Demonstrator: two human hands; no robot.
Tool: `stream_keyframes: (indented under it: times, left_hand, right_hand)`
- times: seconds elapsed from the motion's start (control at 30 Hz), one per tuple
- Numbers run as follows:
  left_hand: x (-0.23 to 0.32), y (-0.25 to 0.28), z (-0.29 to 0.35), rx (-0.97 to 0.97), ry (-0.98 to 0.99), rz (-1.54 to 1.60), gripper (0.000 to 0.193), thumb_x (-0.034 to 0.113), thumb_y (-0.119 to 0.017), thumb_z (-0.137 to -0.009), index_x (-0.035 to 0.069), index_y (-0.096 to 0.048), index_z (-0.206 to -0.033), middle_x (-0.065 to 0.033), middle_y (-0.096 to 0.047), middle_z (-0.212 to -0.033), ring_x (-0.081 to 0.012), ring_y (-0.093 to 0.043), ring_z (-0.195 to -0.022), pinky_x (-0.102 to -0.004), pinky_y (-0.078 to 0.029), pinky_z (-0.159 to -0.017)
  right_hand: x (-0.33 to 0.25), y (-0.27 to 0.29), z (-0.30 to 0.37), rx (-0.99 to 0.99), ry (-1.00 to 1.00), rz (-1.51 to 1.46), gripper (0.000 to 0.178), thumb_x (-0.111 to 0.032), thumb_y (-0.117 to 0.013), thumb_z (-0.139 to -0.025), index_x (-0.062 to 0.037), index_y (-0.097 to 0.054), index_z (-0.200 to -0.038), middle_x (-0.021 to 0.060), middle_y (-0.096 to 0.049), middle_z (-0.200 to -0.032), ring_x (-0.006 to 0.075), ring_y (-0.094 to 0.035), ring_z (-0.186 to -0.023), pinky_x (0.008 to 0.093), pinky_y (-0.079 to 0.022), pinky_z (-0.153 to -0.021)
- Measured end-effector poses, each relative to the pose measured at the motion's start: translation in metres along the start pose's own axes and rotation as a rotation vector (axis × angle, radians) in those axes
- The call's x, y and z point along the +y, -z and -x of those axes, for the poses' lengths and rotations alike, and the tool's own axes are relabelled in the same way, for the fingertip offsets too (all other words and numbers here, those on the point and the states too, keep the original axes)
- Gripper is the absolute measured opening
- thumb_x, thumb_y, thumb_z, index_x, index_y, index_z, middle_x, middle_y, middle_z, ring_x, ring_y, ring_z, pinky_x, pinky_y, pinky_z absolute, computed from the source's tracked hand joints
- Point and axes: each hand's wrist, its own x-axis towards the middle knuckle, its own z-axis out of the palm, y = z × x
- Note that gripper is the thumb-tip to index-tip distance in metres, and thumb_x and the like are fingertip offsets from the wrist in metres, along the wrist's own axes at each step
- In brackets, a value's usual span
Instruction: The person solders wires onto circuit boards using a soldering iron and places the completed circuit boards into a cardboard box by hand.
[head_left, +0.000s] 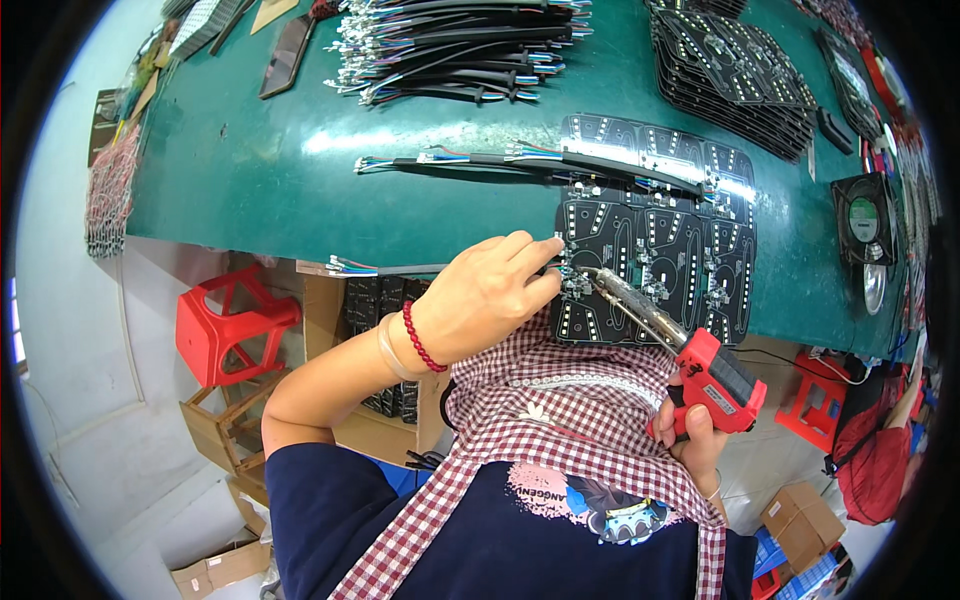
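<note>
My left hand [495, 285] pinches the wire end of a black-sleeved cable [400, 269] against the near black circuit board panel [675, 240]. The cable's other end, with white plugs on coloured wires, sticks out to the left along the table edge. In my right hand [695, 430] is a red soldering gun [718, 375], gripped by its handle. Its long metal barrel slants up and left, with the tip beside my left fingertips at the board's left column. Whether the tip touches the joint is too small to tell. Several finished-looking cables [480, 159] lie across the panel's farther part.
A bundle of black cables [460, 50] and a phone [288, 55] lie on the green table [240, 190]. Circuit boards are stacked [740, 70] at the far right, near a small fan [864, 220]. Red stools [235, 320] and a box of black parts [375, 310] stand below the edge.
</note>
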Motion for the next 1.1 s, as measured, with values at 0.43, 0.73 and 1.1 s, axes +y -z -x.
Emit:
stream_keyframes:
  times: [0.43,0.73,1.1]
  left_hand:
    - [0.0009,-0.0004,0.0006,0.016,0.004,-0.002,0.021,0.007,-0.062,-0.068,0.001,-0.064,-0.089,-0.0141,-0.062,-0.112,-0.0217,-0.057,-0.076,-0.0327,-0.051,-0.065]
    - [0.0017,-0.0008,0.001,0.016,-0.004,-0.014,0.023,0.006,-0.062,-0.068,0.0,-0.064,-0.09,-0.0146,-0.062,-0.112,-0.0216,-0.057,-0.075,-0.0323,-0.051,-0.066]
    - [0.0029,-0.0004,0.0004,0.013,-0.005,-0.02,0.024,0.006,-0.062,-0.068,0.0,-0.064,-0.091,-0.0147,-0.062,-0.112,-0.0218,-0.057,-0.075,-0.0322,-0.051,-0.066]
  right_hand:
    - [0.0096,0.0023,-0.0006,-0.008,-0.054,-0.036,0.042,-0.029,-0.059,-0.091,0.0046,-0.053,-0.115,0.0096,-0.058,-0.069,0.0095,-0.048,-0.051,0.0234,-0.04,-0.047]
    - [0.0037,0.0001,0.0005,-0.003,-0.076,0.023,0.038,-0.028,-0.058,-0.092,0.0042,-0.053,-0.111,0.0084,-0.058,-0.07,0.0092,-0.049,-0.053,0.0237,-0.042,-0.049]
    - [0.0029,0.0019,0.0,0.004,-0.025,-0.047,0.047,-0.032,-0.059,-0.091,0.0057,-0.051,-0.118,0.0082,-0.057,-0.069,0.0097,-0.047,-0.05,0.0236,-0.041,-0.046]
